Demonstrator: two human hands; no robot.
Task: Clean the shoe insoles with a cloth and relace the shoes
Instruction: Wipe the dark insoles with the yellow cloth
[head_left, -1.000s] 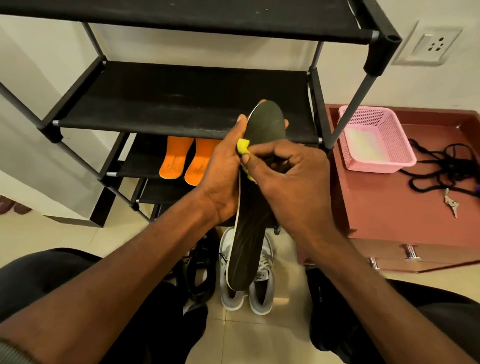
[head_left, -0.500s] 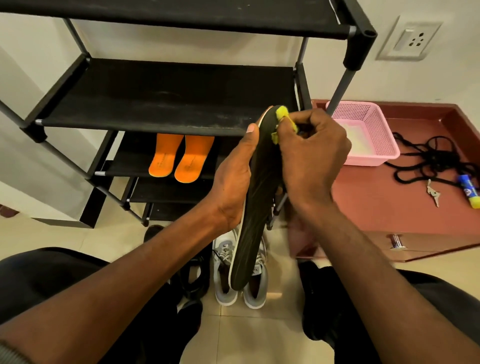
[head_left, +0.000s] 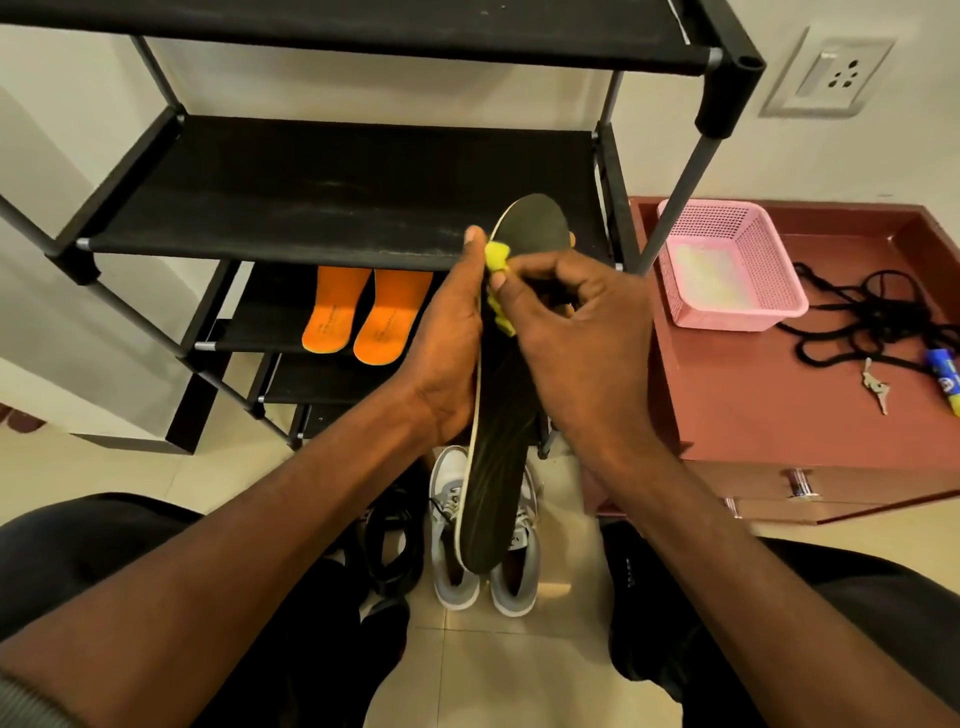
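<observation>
Gripping the dark insole (head_left: 493, 467) upright above the grey shoes (head_left: 483, 551) on the floor, the left hand (head_left: 447, 343) supports its edge while the right hand (head_left: 582, 332) pinches the yellow cloth (head_left: 496, 257) against it; light and bendy, it seems best held mid-length.

A long dark insole (head_left: 498, 467) with a pale edge stands almost upright, toe end up. A small yellow cloth (head_left: 497, 280) is pressed on its upper part. Two gray shoes (head_left: 457, 561) sit side by side on the floor below. Two orange insoles (head_left: 363, 317) lie flat on a shelf. Black laces (head_left: 857, 322) lie in a tangle on the red surface.
</observation>
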